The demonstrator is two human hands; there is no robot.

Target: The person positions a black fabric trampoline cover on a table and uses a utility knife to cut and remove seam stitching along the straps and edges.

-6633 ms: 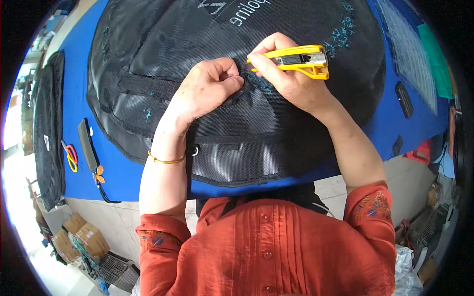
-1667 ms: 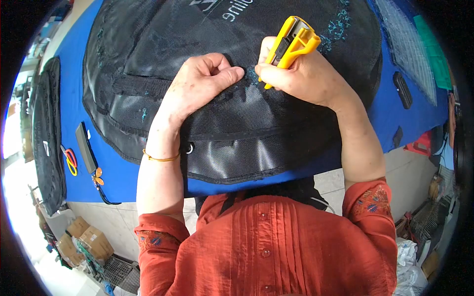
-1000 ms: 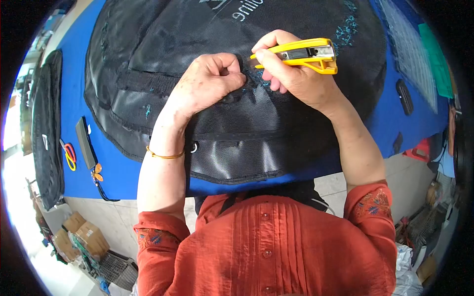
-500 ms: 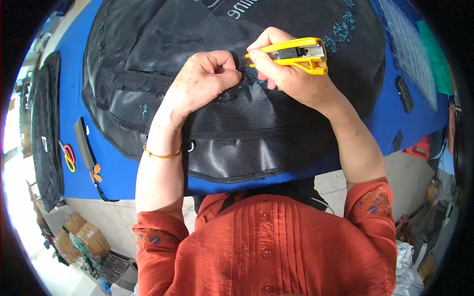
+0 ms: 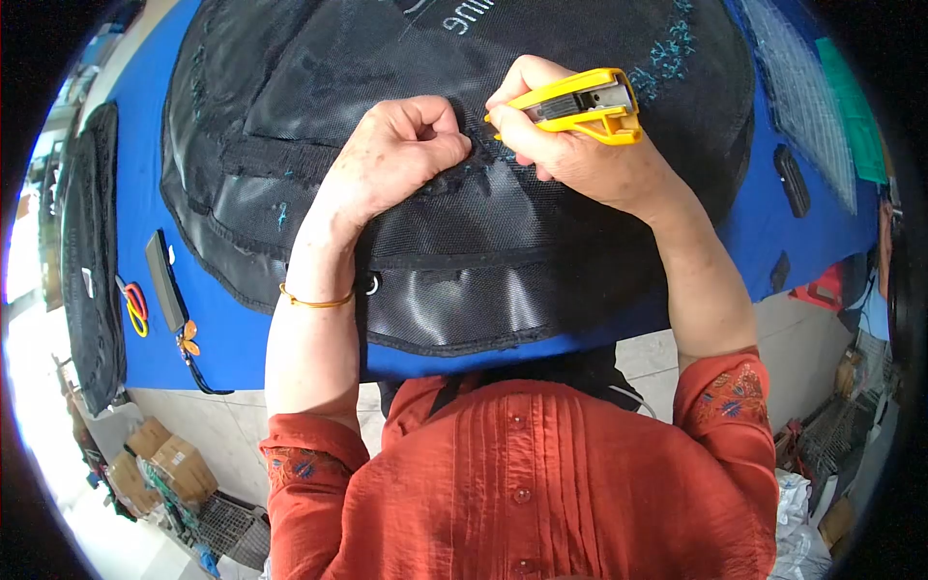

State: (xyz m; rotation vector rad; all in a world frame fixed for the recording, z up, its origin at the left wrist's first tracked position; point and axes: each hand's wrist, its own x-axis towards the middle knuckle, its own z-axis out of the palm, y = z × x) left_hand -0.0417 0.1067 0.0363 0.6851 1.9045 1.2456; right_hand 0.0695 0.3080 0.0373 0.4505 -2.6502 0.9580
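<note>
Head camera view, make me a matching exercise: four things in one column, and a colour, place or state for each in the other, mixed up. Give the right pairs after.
Column one
1. Hand tool
2. Scissors
3. Left hand
4. Table covering

Column two
A. Thumb and index finger curled together over the black mesh
B. Blue, beneath the black mesh
C. Yellow, held in the right hand
D. Red and yellow handles, near the left end of the table

Right pairs: 1-C, 2-D, 3-A, 4-B
</note>
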